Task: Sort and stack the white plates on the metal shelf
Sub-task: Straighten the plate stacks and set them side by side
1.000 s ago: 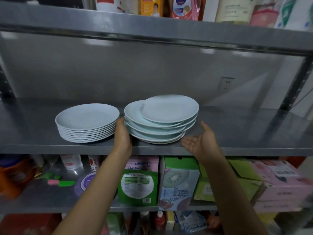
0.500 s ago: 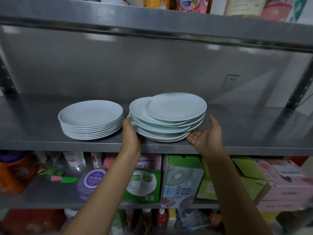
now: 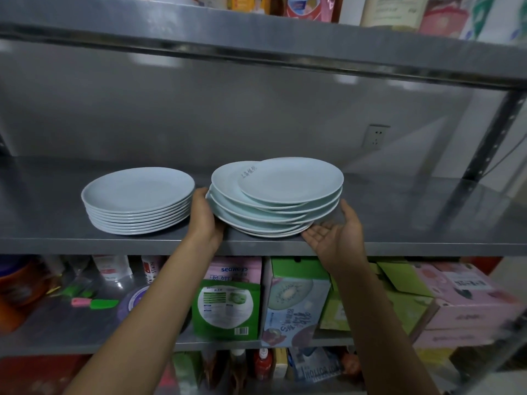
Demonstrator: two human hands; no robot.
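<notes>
Two piles of white plates sat on the middle metal shelf [image 3: 413, 206], both close to its front edge. The neat stack [image 3: 138, 201] stood on the left, its plates nested squarely one on another. Just beside it to the right stood the uneven stack [image 3: 273, 201], whose plates were shifted against each other; the top plate [image 3: 291, 179] was slid toward the right, so that it uncovered part of the plate beneath, where some small grey writing showed near the rim.

The left hand [image 3: 204, 216] was in the gap between the two piles, its back toward the camera and its fingers lying against the left side of the uneven stack. How far the fingertips curled under the plates could not be told, as they were hidden. The right hand [image 3: 333, 236] was palm up at the lower right edge of the same stack, its grip spread: the fingers lay straight along the shelf at the bottom plates and the thumb rose beside the stack's right rim. Neither hand touched the neat stack.

On the lower shelf [image 3: 51, 317] stood a green box [image 3: 226, 309], a kiwi-printed carton [image 3: 295, 300] and pink boxes [image 3: 467, 303]. A wall socket [image 3: 376, 136] showed behind the plates.
</notes>
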